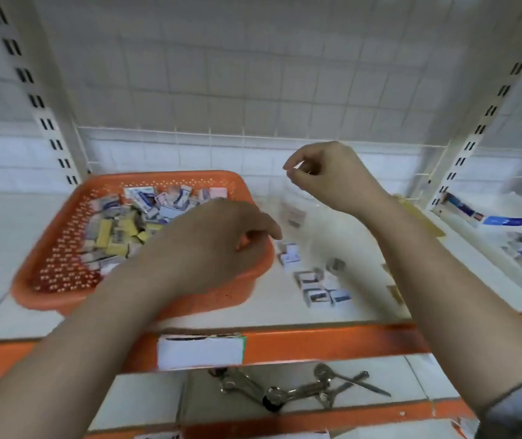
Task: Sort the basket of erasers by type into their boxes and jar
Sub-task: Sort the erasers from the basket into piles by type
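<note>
Your left hand [218, 245] hangs loosely curled, holding nothing, over the orange basket [47, 274] of erasers [120, 229]; your right hand [326, 175] hovers above the clear jar [300, 213], fingertips pinched; whether they hold anything I cannot tell.

The basket [63, 264] is orange plastic, matt, its walls and floor pierced with rows of small holes. Inside it the erasers [133, 223] wear printed paper sleeves. Right of the basket stands a clear jar [300, 210], glossy and see-through. The shelf [0, 236] under the basket is smooth white with an orange painted front edge. Below that edge lie shiny metal tools [294, 391].
</note>
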Tool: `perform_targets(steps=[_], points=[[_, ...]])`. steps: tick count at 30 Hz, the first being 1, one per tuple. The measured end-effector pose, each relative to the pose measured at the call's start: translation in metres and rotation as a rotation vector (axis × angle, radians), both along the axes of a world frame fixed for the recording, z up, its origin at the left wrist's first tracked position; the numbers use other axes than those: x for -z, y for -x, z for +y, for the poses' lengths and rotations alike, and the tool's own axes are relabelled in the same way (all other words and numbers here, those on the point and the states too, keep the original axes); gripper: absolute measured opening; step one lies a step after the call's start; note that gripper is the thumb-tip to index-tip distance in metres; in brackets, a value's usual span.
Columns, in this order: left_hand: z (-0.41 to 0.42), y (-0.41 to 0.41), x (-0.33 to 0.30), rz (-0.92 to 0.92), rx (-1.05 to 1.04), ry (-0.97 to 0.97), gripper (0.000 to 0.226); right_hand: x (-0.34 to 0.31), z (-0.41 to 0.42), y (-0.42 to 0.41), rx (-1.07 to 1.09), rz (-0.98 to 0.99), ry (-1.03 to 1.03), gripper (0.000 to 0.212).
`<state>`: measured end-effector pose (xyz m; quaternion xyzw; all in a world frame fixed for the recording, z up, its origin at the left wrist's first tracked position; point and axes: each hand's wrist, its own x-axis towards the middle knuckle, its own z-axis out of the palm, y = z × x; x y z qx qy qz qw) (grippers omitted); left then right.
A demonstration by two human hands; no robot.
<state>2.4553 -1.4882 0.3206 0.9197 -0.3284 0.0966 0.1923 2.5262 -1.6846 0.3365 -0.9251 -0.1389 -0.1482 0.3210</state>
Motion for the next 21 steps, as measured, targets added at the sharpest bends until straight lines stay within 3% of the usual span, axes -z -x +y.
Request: perform_targets(steps=[3,6,12,14,17,21], points=[[0.042,-0.013,-0.005,0.025,-0.12,-0.05,0.027,0.008,0.045,-0.016,-0.143,0.063,0.205,0.009],[0.081,-0.03,-0.001,0.071,-0.26,-0.124,0.029,0.017,0.079,-0.028,-0.244,0.139,0.538,0.023],[0.117,-0.054,0.009,0.152,-0.362,-0.214,0.028,0.035,0.117,-0.041,-0.279,0.265,0.955,0.038],[0.122,-0.058,0.01,0.164,-0.375,-0.214,0.028,0.041,0.126,-0.043,-0.253,0.304,0.979,0.046],[0.126,-0.061,0.012,0.142,-0.408,-0.229,0.028,0.05,0.135,-0.044,-0.159,0.331,0.839,0.047],[0.128,-0.064,0.015,0.132,-0.435,-0.243,0.028,0.052,0.135,-0.044,-0.136,0.257,0.774,0.045]])
